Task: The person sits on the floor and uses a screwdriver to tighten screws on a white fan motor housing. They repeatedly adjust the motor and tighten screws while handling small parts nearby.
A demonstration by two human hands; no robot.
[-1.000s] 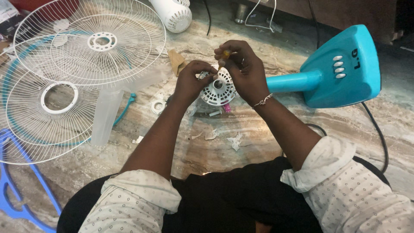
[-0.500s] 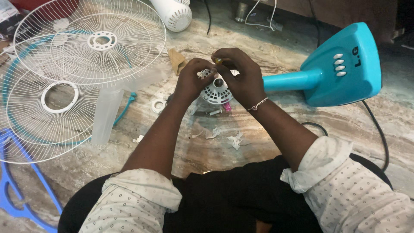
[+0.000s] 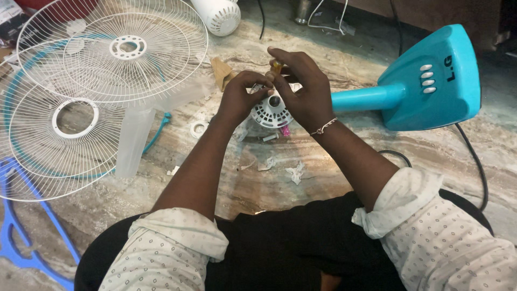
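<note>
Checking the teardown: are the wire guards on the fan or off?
Off. Both wire guards lie flat on the floor, apart from the teal fan base.

Both hands on white fan motor housing

head view, steeply downward, close over floor

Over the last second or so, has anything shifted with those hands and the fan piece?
Little has changed. The right hand has closed in over the round white fan part, its fingers now pinching a small yellow-tipped item above it. The left hand keeps its grip on the part's left side. The two wire grilles, the teal fan base and the paper scraps lie as before.
</note>
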